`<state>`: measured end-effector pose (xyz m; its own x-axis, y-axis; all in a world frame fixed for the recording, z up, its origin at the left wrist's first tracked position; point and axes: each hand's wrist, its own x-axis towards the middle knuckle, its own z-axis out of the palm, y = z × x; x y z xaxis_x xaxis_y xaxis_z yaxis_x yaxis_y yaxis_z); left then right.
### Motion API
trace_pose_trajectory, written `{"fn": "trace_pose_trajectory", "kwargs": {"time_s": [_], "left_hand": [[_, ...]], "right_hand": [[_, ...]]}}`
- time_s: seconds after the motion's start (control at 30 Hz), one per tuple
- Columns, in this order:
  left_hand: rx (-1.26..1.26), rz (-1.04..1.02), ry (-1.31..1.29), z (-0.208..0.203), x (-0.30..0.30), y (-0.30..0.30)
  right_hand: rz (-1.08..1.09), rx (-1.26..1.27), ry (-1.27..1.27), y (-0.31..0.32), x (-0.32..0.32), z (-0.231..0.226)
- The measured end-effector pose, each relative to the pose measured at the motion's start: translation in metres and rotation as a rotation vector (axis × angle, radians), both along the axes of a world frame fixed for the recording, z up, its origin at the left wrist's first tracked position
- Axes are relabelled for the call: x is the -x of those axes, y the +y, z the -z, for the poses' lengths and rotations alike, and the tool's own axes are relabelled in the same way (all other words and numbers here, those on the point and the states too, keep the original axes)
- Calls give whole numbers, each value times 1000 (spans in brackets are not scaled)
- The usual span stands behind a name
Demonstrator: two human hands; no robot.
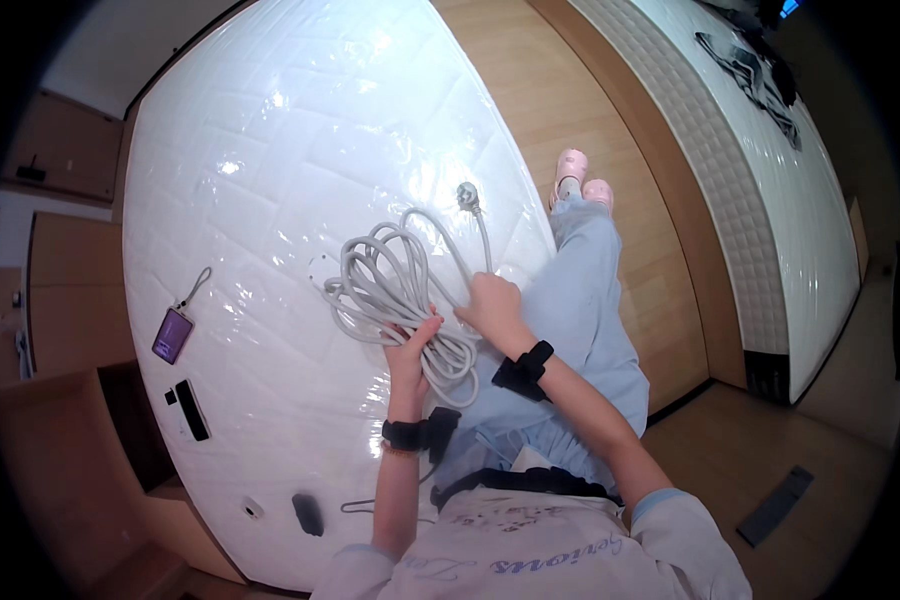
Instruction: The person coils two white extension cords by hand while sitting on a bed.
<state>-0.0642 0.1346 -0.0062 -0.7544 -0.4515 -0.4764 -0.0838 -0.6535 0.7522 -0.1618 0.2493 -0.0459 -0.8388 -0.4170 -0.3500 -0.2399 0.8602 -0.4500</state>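
Observation:
A looped bundle of grey power cable (385, 272) is gathered in my left hand (410, 352), whose fingers wrap round the coils near their lower end. To the right of it, my right hand (492, 308) is closed on a free length of the same cable. That length runs up out of my fist to a plug (468, 196) lying on the plastic-covered mattress (300, 180). Beside the coils, partly behind them, a white power strip end (322, 268) seems to show; its kind is hard to make out. Black bands circle both wrists.
On the mattress at left lie a purple power bank (173, 335) with a strap, a black-and-white device (192, 410), a dark oval object (308, 514) and a small white item (253, 508). A second wrapped mattress (730, 180) stands right, past the wooden floor strip (530, 70).

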Motion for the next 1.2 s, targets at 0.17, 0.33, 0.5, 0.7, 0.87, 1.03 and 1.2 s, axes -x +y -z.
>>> {"fn": "trace_pose_trajectory", "kwargs": {"time_s": [0.17,0.33,0.5,0.7,0.87,1.03,1.2], "left_hand": [[0,-12,-23,4,-1,-1],[16,-27,-2,4,2,3],[-86,-17,8,4,4,-5],[-43,-39,15,13,4,-2],[-10,-59,-15,14,5,1],[-288,-33,177,19,-10,-8],[-354,-58,305,22,-18,-8]], "right_hand": [[133,40,314,-5,-4,-24],[210,186,180,-1,2,-9],[424,687,-329,21,18,-17],[223,1095,-395,23,0,-60],[-216,717,5,9,-21,-77],[-128,682,45,-4,-43,-77],[-68,599,-133,-3,-37,-75]]}}
